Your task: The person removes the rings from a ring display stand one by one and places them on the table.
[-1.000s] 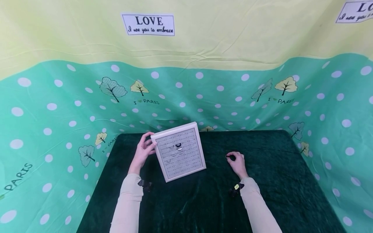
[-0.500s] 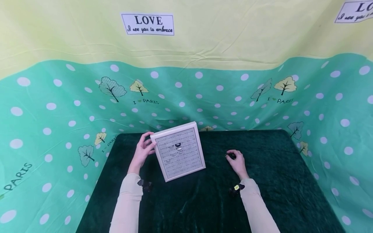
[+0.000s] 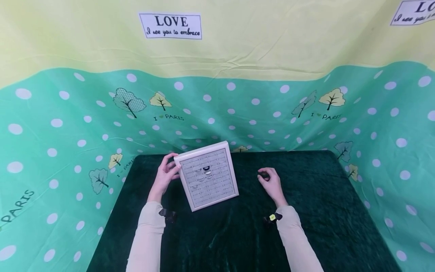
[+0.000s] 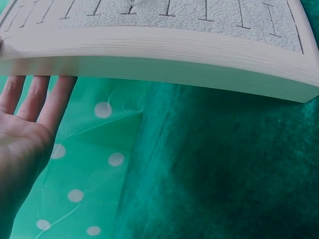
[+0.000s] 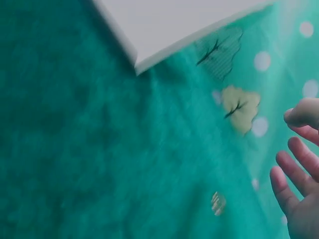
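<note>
My left hand (image 3: 164, 177) grips the upper left corner of a white-framed ring display tray (image 3: 184, 182), which stands tilted. Its thumb lies on the front and its other fingers go behind. Several rings sit in the grey slotted insert, among them a black ring (image 3: 206, 168). To the right of the tray, my right hand (image 3: 273, 186) curves thumb and index finger toward each other. In the right wrist view its other fingers (image 5: 281, 189) are spread apart. I cannot tell whether anything is pinched there. A small brownish striped thing (image 5: 218, 203) shows apart from those fingers.
A dark green velvet cloth (image 3: 210, 241) covers the table. Behind it and at both sides hangs a green and yellow curtain (image 3: 234, 94) with dots and tree prints. Each wrist wears a small black camera, one of them on the right wrist (image 3: 272, 219).
My right hand has moved a little left and away from me; the small dark thing at its fingertips earlier no longer shows distinctly. My left hand and the tray stay nearly in place.
</note>
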Demonstrator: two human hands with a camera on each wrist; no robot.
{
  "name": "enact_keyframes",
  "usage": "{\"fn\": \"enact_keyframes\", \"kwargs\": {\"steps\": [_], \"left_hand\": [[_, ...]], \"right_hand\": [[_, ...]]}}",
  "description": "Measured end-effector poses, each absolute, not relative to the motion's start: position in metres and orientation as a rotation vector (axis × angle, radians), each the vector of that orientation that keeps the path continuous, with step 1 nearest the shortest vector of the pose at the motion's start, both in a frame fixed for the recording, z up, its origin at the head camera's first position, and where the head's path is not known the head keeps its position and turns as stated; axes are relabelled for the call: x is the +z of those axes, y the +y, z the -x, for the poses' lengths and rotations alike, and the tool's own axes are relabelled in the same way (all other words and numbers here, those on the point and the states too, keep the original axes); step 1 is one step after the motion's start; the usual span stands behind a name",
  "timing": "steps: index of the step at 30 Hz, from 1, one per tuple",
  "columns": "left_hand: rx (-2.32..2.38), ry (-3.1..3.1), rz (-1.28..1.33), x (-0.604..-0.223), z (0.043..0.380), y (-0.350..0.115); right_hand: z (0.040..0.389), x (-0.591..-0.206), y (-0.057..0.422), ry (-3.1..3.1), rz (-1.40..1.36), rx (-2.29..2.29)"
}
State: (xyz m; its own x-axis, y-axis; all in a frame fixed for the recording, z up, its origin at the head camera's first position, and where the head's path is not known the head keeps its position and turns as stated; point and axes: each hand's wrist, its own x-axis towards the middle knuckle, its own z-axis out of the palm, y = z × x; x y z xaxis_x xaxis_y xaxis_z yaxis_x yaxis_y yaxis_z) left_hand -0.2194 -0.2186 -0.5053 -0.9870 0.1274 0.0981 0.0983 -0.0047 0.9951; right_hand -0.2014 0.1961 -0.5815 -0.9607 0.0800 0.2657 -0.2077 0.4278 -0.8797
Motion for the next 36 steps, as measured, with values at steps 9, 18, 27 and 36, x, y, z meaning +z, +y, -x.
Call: {"fn": "enact_keyframes", "kwargs": {"steps": [9, 18, 27, 36], "left_hand": [[2.184, 2.248, -0.280, -0.513, 0.223, -0.220], [2.191, 2.240, -0.286, -0.513, 0.223, -0.220], [2.186, 2.211, -0.228, -0.507, 0.220, -0.220], [2.186, 2.193, -0.259, -0.486, 0.209, -0.213]], "right_hand": [[0.207, -0.551, 0.167, -2.396, -0.225, 1.547], [0.205, -0.537, 0.133, -2.405, -0.389, 1.506], [0.202, -0.523, 0.104, -2.422, -0.502, 1.558], [0.199, -0.509, 0.079, -2.405, -0.598, 1.576]]}}
